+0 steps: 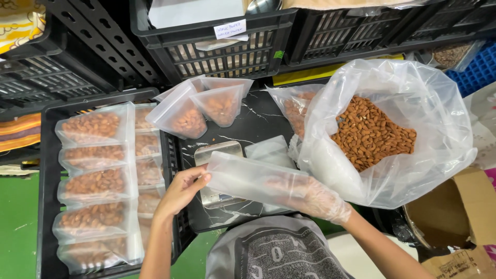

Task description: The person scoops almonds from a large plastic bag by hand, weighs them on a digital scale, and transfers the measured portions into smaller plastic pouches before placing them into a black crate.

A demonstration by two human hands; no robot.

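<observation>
Nearest the camera, the left hand (182, 189) pinches the mouth edge of an empty clear pouch (253, 178) btwn thumb & fingertips, grip narrow on the film; the right hand (315, 199), in a thin clear glove, sits pushed inside the pouch from its other end, fingers spread, so its grip is filling the bag rather than clamping it. The pouch hangs across the middle, just above a small metal scale (217, 155) on the dark marbled bench (258, 121). Judged from the look: pouch is v. light, limp, slick film w/ no stiffness of its own, likely to sag or cling; best taken at the rim or side seams, not mid-panel. A flat stack of spare pouches (268, 151) lies just beside the scale. To the left, a black tray (49, 155) holds rows of filled almond pouches (95, 181), lying flat & overlapping. Further back, three part-filled pouches (204, 106) stand upright, leaning on one another. To the right, a big clear bulk bag (413, 103) gapes open w/ loose almonds (372, 134) inside; soft walls, prob. heavy, would slump if tugged. Brown carton (465, 206) at the right edge, black slotted crates (222, 46) at the far back.
</observation>
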